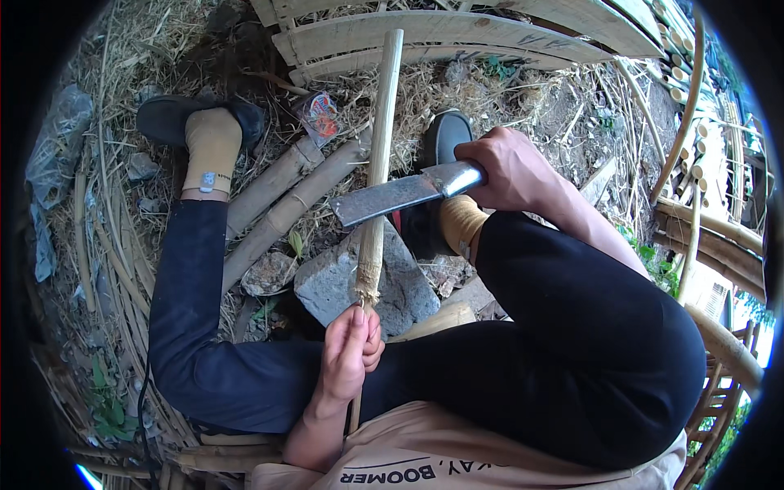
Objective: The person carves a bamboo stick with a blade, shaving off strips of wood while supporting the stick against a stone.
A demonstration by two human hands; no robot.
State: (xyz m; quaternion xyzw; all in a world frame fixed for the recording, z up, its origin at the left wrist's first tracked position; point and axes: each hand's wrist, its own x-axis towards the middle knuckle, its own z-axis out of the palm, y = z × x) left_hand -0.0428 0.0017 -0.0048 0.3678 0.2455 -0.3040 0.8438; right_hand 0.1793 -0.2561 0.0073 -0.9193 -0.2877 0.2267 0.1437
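My left hand [353,351] is closed around the thinner lower part of a pale wooden stick [382,131], just below a frayed, shaved ring on it. The stick points up and away from me, and its thin end runs down past my wrist. My right hand [510,170] grips a broad, square-ended machete [392,198]; its handle is hidden in my fist. The grey, worn blade lies crosswise over the stick's middle, pointing left. Whether the edge touches the wood I cannot tell. Below the stick sits a rough grey stone block [327,282].
Two bamboo poles [286,208] lie on straw-covered ground left of the stone. A slatted wooden crate [457,33] stands at the far side. Cut bamboo [698,155] is stacked at right. Plastic bags [61,139] lie at left. My bent legs [588,343] flank the work.
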